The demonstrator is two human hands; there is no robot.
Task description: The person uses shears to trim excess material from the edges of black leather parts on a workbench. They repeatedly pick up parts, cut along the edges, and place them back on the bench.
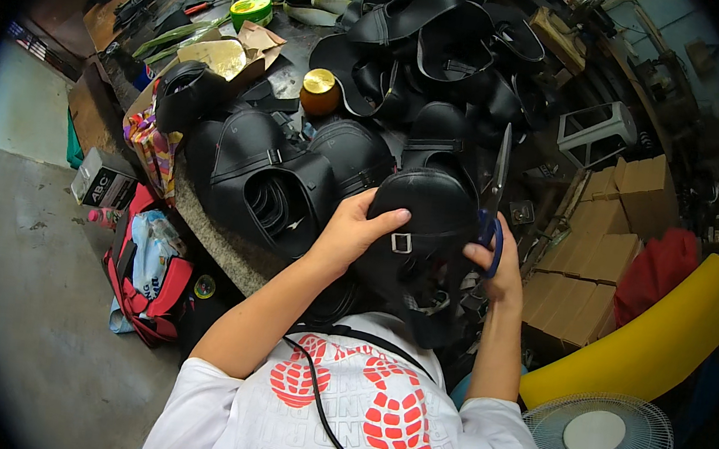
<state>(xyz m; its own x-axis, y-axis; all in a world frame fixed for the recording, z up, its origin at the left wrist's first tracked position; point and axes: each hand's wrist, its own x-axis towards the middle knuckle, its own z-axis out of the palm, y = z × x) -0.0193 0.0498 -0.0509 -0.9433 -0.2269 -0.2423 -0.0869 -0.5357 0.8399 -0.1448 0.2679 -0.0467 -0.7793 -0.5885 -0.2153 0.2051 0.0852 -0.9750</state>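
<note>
A black leather shoe upper (431, 210) with a strap and a small metal buckle (401, 243) is held up in front of me. My left hand (350, 228) grips its left side, thumb lying across the front. My right hand (495, 265) holds scissors (494, 195) with blue handles; the long blades point up along the right edge of the upper. More black uppers lie stacked just left of my left hand (272, 185).
A workbench (218, 240) carries a big heap of black uppers (431, 48), a gold-lidded jar (319, 91), a green tin (251, 10) and paper scraps. Cardboard boxes (593, 249), a yellow curved piece (654, 343) and a fan (599, 447) stand right. A red bag (152, 282) lies left.
</note>
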